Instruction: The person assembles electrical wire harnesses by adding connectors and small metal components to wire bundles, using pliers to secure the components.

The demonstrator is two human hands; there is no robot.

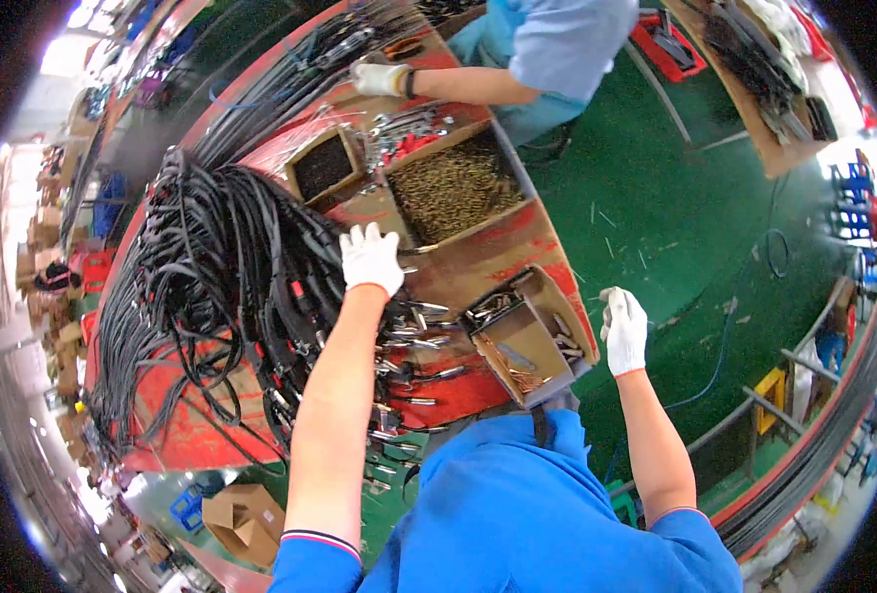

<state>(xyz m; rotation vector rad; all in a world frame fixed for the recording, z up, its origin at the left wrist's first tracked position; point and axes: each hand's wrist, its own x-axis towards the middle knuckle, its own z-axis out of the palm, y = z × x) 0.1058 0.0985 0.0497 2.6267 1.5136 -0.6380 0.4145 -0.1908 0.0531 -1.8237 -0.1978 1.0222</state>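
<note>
My left hand (371, 259), in a white glove, is open with fingers spread. It rests at the right side of a thick bundle of black cables (250, 252), where metal-tipped cable ends (428, 316) stick out over the red worktable (211, 430). Beyond the table's right edge is my right hand (624, 331), also gloved, its fingers curled together; anything inside them is hidden. Between my hands and nearer to me sits an open cardboard box (527, 351) with metal pins and sleeves in its compartments.
A large box of small brass-coloured parts (453, 193) and a smaller box of dark parts (322, 168) stand farther back. Red-handled tools (409, 146) lie beside them. Across the table a co-worker's gloved hand (381, 79) reaches in. A cardboard carton (246, 524) stands at the lower left.
</note>
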